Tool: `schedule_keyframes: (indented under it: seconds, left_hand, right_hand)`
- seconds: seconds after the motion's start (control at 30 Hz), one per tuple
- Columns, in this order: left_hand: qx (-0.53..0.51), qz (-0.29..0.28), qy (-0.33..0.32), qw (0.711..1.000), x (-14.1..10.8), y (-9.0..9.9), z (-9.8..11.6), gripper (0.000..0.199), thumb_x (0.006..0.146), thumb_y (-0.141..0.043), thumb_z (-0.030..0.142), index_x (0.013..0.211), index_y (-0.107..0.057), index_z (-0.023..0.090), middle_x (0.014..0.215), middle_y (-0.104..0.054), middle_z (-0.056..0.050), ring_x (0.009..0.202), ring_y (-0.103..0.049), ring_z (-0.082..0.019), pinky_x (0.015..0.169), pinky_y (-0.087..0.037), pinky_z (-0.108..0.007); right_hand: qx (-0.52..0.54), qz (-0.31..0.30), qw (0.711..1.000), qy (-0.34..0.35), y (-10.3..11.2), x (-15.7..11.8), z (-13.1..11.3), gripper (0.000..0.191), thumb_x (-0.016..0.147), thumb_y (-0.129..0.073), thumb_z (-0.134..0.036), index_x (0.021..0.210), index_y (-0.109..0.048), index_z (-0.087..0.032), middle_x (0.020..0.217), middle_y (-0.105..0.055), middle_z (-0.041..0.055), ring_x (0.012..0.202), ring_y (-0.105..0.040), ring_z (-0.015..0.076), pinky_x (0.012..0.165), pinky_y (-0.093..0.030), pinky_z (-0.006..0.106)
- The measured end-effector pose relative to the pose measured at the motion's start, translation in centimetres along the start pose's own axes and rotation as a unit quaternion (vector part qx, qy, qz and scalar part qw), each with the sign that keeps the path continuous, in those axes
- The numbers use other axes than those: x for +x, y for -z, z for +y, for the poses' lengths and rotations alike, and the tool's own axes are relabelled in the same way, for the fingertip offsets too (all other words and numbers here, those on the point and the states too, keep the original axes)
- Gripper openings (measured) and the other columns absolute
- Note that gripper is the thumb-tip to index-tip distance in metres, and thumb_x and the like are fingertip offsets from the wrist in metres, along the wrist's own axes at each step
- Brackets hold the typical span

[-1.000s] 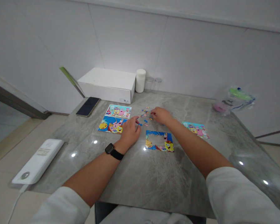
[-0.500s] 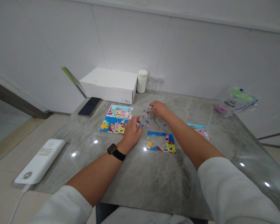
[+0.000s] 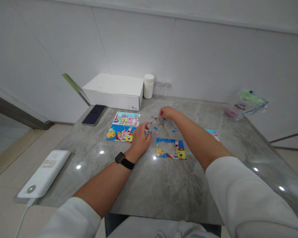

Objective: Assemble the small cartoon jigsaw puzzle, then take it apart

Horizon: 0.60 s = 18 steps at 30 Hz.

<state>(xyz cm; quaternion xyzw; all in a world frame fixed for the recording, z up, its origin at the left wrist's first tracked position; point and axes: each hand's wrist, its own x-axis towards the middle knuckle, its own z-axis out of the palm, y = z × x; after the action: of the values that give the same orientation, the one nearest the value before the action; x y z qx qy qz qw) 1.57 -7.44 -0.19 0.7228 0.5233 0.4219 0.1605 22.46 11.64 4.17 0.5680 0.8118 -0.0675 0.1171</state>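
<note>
Head view: puzzle pieces (image 3: 156, 131) lie scattered, likely for visibility.
Left hand (image 3: 140, 138) loosely splayed; right hand (image 3: 166, 112), grip we can't discern.

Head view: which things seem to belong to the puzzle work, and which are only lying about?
Apparently in use:
loose puzzle pieces near the right hand
puzzle frame with open middle
blue picture by the left hand, probably for reference

Apparently just lying about:
phone
white box
white bottle
clear jars
plastic bag
white device
</note>
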Motion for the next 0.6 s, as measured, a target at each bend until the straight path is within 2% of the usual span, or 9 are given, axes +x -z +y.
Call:
schedule_keyframes:
  seconds: [0.13,0.3,0.47,0.6]
  left_hand:
    - [0.002,-0.006,-0.004,1.0,0.0,0.1,0.2,0.048,0.092,-0.058,0.018,0.139,-0.052,0.021,0.115,-0.067,-0.008,0.095,-0.061,-0.021,0.093,-0.05,-0.041]
    - [0.003,-0.021,-0.027,0.999,-0.1,0.2,0.4,0.049,0.092,-0.058,0.018,0.141,-0.053,0.021,0.116,-0.067,-0.008,0.099,-0.062,-0.022,0.096,-0.049,-0.041]
    - [0.016,-0.068,-0.076,0.995,-0.5,0.2,1.1,0.045,0.093,-0.057,0.017,0.138,-0.058,0.019,0.116,-0.068,-0.009,0.11,-0.063,-0.025,0.1,-0.049,-0.043]
    - [0.038,-0.135,-0.131,0.981,-1.2,0.2,2.2,0.037,0.096,-0.058,0.021,0.132,-0.064,0.021,0.122,-0.068,-0.011,0.117,-0.063,-0.028,0.104,-0.049,-0.046]
  right_hand:
    - [-0.009,-0.009,1.0,-0.025,0.3,-0.8,0.7,0.027,0.083,-0.076,-0.015,0.107,-0.085,-0.02,0.111,-0.082,0.0123,0.103,-0.074,0.026,0.088,-0.054,0.031]
    - [0.014,0.037,0.999,-0.035,1.2,-3.2,1.7,0.032,0.086,-0.074,-0.016,0.117,-0.081,-0.021,0.122,-0.079,0.011,0.11,-0.071,0.0242,0.091,-0.052,0.028]
    - [0.123,0.083,0.989,-0.023,0.7,-8.7,3.4,0.023,0.09,-0.069,-0.017,0.109,-0.08,-0.019,0.107,-0.081,0.0064,0.095,-0.072,0.0185,0.083,-0.05,0.025]
    - [0.247,0.11,0.963,-0.007,-0.9,-14.6,4.4,0.018,0.088,-0.069,-0.021,0.103,-0.079,-0.018,0.096,-0.08,0.0039,0.087,-0.072,0.0174,0.078,-0.052,0.025]
